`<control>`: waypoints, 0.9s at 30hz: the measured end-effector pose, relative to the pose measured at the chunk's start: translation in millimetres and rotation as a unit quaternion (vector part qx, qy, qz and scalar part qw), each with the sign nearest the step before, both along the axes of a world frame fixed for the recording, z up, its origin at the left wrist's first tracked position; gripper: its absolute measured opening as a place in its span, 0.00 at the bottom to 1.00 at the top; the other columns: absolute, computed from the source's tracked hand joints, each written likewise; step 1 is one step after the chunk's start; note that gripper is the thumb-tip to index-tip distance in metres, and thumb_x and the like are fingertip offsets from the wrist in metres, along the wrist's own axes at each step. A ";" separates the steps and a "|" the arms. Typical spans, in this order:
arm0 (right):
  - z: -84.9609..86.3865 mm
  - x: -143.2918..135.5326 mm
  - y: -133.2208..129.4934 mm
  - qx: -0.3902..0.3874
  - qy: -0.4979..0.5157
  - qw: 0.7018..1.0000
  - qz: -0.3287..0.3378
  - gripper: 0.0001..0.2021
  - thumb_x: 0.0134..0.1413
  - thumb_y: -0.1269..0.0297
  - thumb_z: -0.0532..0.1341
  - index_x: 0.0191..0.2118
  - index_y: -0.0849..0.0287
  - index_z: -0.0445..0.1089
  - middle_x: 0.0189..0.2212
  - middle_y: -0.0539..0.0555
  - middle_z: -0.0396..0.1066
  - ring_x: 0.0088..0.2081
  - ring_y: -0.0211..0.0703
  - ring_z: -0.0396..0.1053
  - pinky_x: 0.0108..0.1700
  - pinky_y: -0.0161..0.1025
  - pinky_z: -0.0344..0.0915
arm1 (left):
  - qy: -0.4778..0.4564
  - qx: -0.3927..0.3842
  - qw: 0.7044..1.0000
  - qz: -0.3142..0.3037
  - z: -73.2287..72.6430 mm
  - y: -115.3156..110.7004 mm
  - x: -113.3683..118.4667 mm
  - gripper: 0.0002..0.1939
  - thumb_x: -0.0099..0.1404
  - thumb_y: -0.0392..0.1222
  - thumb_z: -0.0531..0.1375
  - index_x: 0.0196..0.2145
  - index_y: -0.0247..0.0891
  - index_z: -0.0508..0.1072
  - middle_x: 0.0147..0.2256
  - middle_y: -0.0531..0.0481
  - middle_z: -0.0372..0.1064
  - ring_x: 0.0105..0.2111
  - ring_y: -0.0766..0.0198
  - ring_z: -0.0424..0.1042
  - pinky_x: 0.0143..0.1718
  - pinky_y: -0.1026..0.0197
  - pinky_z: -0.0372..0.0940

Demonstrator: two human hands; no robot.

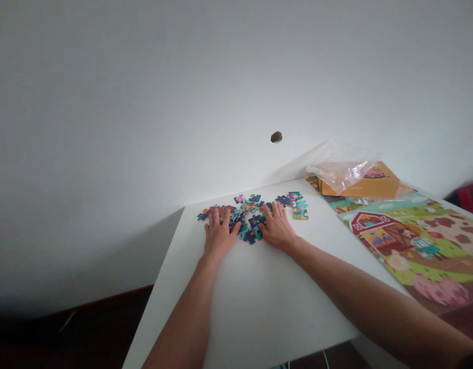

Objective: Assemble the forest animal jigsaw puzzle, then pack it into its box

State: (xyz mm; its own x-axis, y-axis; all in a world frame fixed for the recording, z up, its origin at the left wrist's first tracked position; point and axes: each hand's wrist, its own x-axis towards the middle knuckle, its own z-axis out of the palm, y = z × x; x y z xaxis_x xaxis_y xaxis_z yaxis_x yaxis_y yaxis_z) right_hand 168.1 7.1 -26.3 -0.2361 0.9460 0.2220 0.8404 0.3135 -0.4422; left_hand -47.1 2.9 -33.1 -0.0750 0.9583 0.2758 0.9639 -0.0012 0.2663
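A loose heap of colourful jigsaw puzzle pieces [251, 235] lies near the back of the white table [255, 297]. My left hand [220, 233] rests palm down at the heap's left side, fingers spread over some pieces. On the right side my right hand [277, 228] lies flat in the same way, fingertips on pieces. Between the two hands many pieces overlap. A few teal pieces [300, 210] sit just right of my right hand, and a pink piece [240, 199] lies at the back. What is under my palms is hidden.
At right, a finished-looking farm picture sheet [421, 246] covers the table. Behind it stands an orange box [378, 182] with a clear plastic bag [342, 169] on it. A white wall [144, 102] with a dark hole [276, 137] rises directly behind the table.
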 end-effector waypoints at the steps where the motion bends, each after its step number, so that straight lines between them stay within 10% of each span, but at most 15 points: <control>1: 0.3 -1.3 -0.1 0.006 0.024 0.999 0.042 0.36 0.59 0.63 0.55 0.70 0.67 0.43 0.69 0.71 0.40 0.69 0.62 0.39 0.67 0.57 0.44 | -0.017 0.017 0.999 -0.028 -0.3 0.2 -0.6 0.32 0.66 0.51 0.57 0.66 0.42 0.58 0.70 0.39 0.40 0.69 0.42 0.42 0.65 0.38 0.48; 7: 7.2 13.2 12.3 0.030 0.083 0.996 -0.001 0.27 0.58 0.65 0.57 0.64 0.60 0.59 0.62 0.62 0.56 0.61 0.52 0.58 0.62 0.46 0.57 | -0.079 0.073 0.985 -0.136 6.6 -4.6 -3.7 0.29 0.62 0.35 0.59 0.62 0.42 0.65 0.67 0.47 0.49 0.67 0.56 0.51 0.67 0.55 0.52; 11: 14.0 22.5 11.5 0.033 0.009 0.998 -0.055 0.15 0.59 0.54 0.58 0.46 0.55 0.76 0.50 0.60 0.69 0.54 0.58 0.61 0.57 0.53 0.57 | -0.069 0.079 0.992 -0.073 6.4 -2.2 -5.9 0.26 0.61 0.42 0.62 0.58 0.40 0.68 0.58 0.44 0.66 0.60 0.53 0.62 0.63 0.50 0.57; 14: 17.7 18.8 5.2 0.033 -0.011 0.999 0.025 0.15 0.59 0.54 0.59 0.45 0.53 0.77 0.48 0.58 0.70 0.53 0.55 0.60 0.55 0.50 0.57 | -0.087 0.094 0.990 -0.054 3.8 -0.3 -6.9 0.25 0.61 0.46 0.63 0.55 0.39 0.70 0.53 0.43 0.70 0.56 0.53 0.67 0.61 0.51 0.61; 20: 13.6 9.9 0.6 0.033 -0.037 0.984 0.172 0.24 0.58 0.65 0.57 0.61 0.47 0.65 0.62 0.52 0.62 0.63 0.54 0.52 0.62 0.57 0.47 | -0.114 0.075 0.960 -0.243 1.5 -4.2 -2.1 0.26 0.65 0.35 0.56 0.61 0.43 0.64 0.60 0.47 0.64 0.61 0.57 0.62 0.64 0.50 0.57; 27: 10.0 20.0 8.0 0.034 0.002 0.997 -0.072 0.19 0.61 0.57 0.58 0.56 0.53 0.69 0.57 0.57 0.67 0.59 0.57 0.58 0.62 0.64 0.42 | -0.097 0.154 0.978 -0.102 -3.6 3.0 -14.3 0.18 0.61 0.42 0.63 0.49 0.37 0.74 0.49 0.41 0.71 0.53 0.50 0.68 0.58 0.46 0.63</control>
State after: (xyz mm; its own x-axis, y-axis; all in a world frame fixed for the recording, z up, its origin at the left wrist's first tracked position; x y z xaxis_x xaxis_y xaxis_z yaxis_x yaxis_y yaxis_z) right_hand 188.1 15.1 -16.2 -0.0989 0.9528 0.2869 0.8773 0.2196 -0.4268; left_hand -61.4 5.9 -36.7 0.0292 0.8320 0.5540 0.8671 -0.2968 0.4000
